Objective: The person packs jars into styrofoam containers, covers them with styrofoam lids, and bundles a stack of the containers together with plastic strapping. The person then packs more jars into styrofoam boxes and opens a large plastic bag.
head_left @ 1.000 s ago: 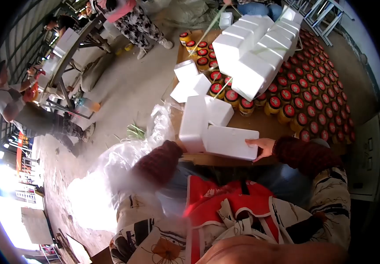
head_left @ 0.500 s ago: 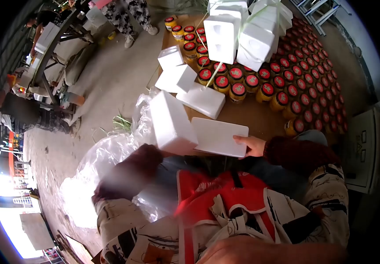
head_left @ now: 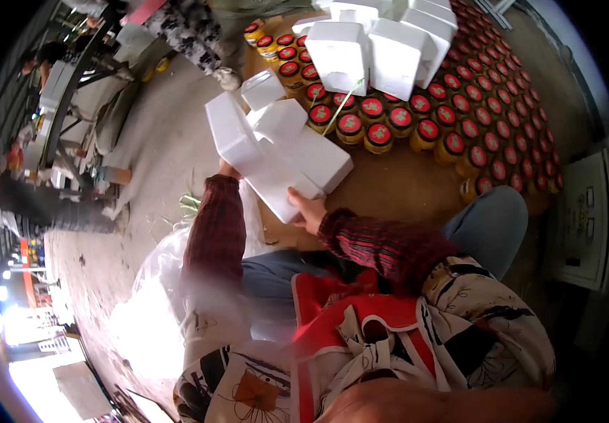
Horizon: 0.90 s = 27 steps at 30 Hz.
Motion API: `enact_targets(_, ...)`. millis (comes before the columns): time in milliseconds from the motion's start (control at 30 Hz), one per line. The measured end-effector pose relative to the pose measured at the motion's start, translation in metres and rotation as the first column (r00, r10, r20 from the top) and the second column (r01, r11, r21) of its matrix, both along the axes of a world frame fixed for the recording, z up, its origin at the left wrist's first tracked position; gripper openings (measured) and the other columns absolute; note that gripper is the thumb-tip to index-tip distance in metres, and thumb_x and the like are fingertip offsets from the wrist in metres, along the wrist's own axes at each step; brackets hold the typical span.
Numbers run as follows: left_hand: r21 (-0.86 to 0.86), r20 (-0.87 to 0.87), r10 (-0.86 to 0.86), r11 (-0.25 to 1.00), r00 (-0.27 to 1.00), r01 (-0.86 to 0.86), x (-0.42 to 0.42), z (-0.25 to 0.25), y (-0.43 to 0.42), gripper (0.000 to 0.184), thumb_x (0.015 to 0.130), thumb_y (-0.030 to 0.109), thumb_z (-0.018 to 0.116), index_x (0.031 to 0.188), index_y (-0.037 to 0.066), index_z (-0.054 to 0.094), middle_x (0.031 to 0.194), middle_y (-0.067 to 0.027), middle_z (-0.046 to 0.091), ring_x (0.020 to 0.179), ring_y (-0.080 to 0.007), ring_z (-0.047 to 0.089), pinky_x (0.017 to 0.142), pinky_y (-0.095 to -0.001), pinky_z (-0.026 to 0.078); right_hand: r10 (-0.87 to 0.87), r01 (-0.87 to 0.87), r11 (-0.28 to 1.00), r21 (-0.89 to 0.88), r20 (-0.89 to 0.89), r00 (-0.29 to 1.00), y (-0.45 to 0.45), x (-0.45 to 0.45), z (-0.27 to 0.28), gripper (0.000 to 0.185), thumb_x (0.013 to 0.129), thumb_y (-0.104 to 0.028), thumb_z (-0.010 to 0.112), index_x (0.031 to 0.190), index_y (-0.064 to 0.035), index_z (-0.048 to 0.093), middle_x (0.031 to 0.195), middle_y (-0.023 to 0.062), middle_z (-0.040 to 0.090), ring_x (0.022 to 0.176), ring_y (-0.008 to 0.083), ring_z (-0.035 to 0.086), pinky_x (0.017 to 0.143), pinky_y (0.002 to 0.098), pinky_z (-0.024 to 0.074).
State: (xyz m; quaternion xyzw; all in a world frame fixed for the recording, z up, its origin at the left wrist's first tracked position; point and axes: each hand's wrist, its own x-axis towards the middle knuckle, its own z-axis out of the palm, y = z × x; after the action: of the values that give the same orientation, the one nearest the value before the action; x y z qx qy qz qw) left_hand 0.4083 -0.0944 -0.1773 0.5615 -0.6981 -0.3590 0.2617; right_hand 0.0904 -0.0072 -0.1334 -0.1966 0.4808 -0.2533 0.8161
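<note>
This looks like a packing workshop or small factory shed, with dozens of red-lidded jars [head_left: 469, 128] massed on cardboard [head_left: 382, 185], white foam boxes [head_left: 336, 56] piled among them, a bare concrete floor [head_left: 151, 151] and people working along a bench [head_left: 68, 99] at far left.

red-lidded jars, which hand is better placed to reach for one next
Right, most likely. The right hand is nearer the jars, though it would first have to let go of the white foam. The left hand, partly hidden, has foam between it and them.
</note>
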Motion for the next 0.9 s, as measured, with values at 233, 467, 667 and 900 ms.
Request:
enact_targets(233,0.539,-0.676,0.67,0.733,0.306,-0.416,-0.002,-0.004,-0.008,0.042,0.089,0.032,0.058,0.121,0.005,0.053,0.11,-0.0059,0.06,0.099,-0.0206,0.06,0.083,-0.0378,0.052,0.042,-0.049,0.995,0.09,0.069,0.997,-0.004,0.027,-0.015,0.087,0.075,-0.054,0.072,0.137,-0.0048,0.036,0.132,0.0117,0.047,0.118,0.0282,0.048,0.099,0.0476,0.0395)
enact_targets(467,0.148,-0.623,0.524,0.808,0.581,-0.57,-0.11,0.143,0.017,0.039,0.091,0.033,0.055,0.099,-0.006,0.058,0.087,-0.0078,0.064,0.07,-0.0141,0.06,0.062,-0.0268,0.048,0.47,-0.44,0.812,-0.383,-0.018,0.883,-0.034,-0.115,-0.003,0.086,0.08,-0.056,0.065,0.143,-0.0121,0.029,0.12,0.0104,0.047,0.098,0.0193,0.049,0.081,0.0374,0.0438)
enact_targets(667,-0.037,0.243,0.423,0.903,0.873,-0.427,-0.245,0.087,0.03,0.053,0.084,0.039,0.064,0.096,-0.011,0.053,0.068,-0.0204,0.06,0.057,-0.0301,0.059,0.053,-0.0415,0.048,0.366,-0.412,0.762,-0.5,-0.193,0.91,-0.106,-0.228,0.119,0.085,0.087,-0.066,0.045,0.147,-0.0096,0.022,0.137,0.0116,0.042,0.11,0.0204,0.052,0.092,0.0392,0.0417)
enact_targets(900,0.361,-0.108,0.105,0.931,0.989,-0.059,-0.349,0.041,0.05,0.045,0.089,0.045,0.056,0.085,0.0,0.056,0.081,-0.0142,0.063,0.08,-0.0267,0.062,0.073,-0.0395,0.048,0.099,-0.758,0.301,-0.579,-0.772,0.628,-0.136,-0.286,0.031,0.059,0.068,-0.006,0.063,0.125,-0.0038,0.048,0.104,0.0221,0.062,0.098,0.0352,0.06,0.082,0.0379,0.0475)
